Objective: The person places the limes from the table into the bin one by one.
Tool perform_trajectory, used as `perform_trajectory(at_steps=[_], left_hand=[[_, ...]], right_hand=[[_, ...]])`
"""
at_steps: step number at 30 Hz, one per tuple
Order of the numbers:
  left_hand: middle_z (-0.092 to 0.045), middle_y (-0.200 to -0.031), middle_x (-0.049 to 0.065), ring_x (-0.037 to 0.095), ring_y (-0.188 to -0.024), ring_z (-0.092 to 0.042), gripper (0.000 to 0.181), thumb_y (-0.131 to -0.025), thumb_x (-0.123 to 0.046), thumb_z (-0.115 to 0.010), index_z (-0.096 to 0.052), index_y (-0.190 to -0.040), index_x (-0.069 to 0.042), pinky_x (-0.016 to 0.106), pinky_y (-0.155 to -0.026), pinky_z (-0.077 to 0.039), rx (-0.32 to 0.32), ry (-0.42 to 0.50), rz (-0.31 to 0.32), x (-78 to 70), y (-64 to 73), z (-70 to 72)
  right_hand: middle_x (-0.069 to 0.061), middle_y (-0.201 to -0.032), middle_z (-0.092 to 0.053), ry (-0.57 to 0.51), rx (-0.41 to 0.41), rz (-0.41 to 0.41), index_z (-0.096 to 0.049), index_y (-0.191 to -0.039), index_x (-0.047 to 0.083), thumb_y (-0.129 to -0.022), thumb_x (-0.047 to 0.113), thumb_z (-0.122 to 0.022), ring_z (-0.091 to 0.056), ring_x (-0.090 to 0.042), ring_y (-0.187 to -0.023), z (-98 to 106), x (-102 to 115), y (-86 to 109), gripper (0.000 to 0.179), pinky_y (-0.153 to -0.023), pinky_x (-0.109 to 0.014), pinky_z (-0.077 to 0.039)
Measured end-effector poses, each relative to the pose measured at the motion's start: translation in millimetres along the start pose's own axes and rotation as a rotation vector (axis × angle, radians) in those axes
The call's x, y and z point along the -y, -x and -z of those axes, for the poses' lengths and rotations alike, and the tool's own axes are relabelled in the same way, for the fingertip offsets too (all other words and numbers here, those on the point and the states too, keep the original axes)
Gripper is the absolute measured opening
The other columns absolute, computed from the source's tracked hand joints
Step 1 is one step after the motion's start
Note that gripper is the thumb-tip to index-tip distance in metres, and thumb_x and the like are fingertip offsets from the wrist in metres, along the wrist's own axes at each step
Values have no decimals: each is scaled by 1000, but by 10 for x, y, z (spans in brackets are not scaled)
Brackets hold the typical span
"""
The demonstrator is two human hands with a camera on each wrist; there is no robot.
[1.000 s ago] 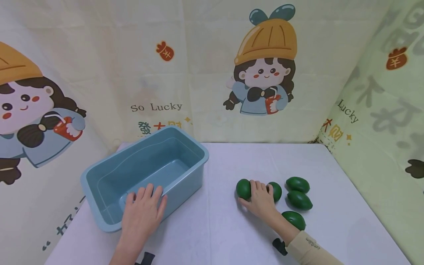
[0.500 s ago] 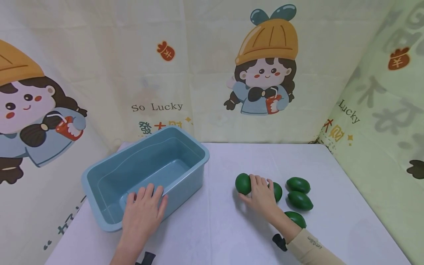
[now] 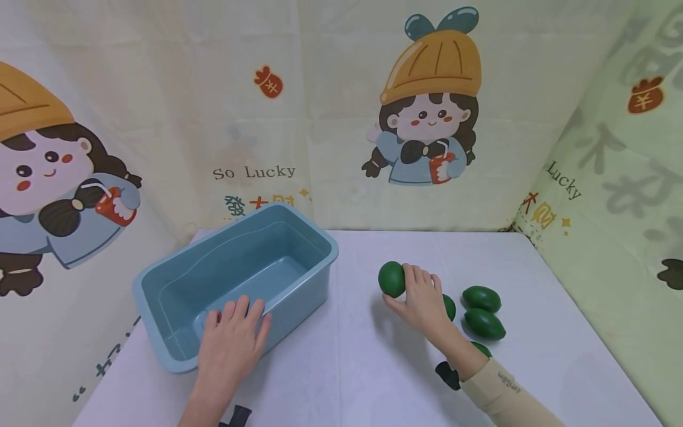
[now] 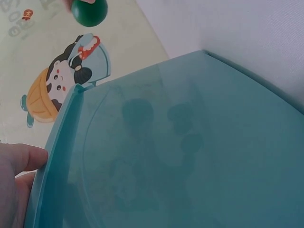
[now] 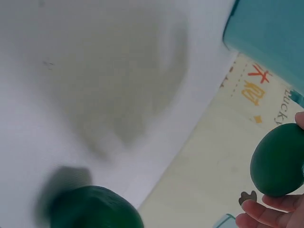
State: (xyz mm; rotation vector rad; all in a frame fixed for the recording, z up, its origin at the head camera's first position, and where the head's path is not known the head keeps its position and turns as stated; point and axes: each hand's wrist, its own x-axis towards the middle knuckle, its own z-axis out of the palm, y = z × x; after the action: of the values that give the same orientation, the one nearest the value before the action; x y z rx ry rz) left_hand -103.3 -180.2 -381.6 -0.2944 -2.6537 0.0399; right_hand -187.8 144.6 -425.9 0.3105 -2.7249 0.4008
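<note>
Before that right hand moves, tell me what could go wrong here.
The held green fruit might slip: the right hand grips it from one side, above the table. The left hand is on the blue bin at its near rim; pressing hard there might tip it.

The bin (image 3: 301, 311) looks like smooth, softly glossy plastic, the green fruits (image 3: 392, 279) smooth and faintly shiny, the desk (image 3: 357, 367) matt, the backdrop (image 3: 336, 89) creased cloth.

light: soft, muted | shadows: diffuse on table (image 3: 368, 385) | glare: faint reflections on bin (image 4: 237, 142)
</note>
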Motion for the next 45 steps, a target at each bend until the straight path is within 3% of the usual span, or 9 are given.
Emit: perform_trajectory(at_steps=[6,16,36,45], left_hand=[[-33,-76,4,24,-72,-34,34,-92,-39,-28,-47,-88,-11,40,-67,-27,-19,1,-4,13,6,2],[-35,-77,4,24,-73,-36,23,-86,-33,-46,-49,-90,-11,40,-68,-28,-8,-10,9,13,5,24],[-35,-75,4,23,-71,-36,24,-88,-34,-43,-50,-89,-11,40,-68,-30,-10,-13,0,9,-31,8],[-36,-74,4,24,-71,-37,24,-87,-33,-42,-50,-89,-11,41,-68,-31,-55,1,-15,12,-14,4]], right_hand=[[-18,-110,-53,-21,-24,7,-45,-119,-3,-72,47,-66,-49,-35,-104,82,59,-94,71,-90,-53,-32],[-17,-112,-52,-35,-18,19,-44,-120,-1,-72,48,-66,-48,-35,-106,170,156,-225,72,-89,-52,-34],[-16,-111,-51,-68,-26,75,-43,-121,1,-74,45,-66,-47,-32,-104,350,420,-571,68,-88,-51,-34],[-15,-113,-51,-93,-28,98,-44,-120,2,-74,44,-67,-46,-30,-106,390,529,-674,68,-89,-50,-34]])
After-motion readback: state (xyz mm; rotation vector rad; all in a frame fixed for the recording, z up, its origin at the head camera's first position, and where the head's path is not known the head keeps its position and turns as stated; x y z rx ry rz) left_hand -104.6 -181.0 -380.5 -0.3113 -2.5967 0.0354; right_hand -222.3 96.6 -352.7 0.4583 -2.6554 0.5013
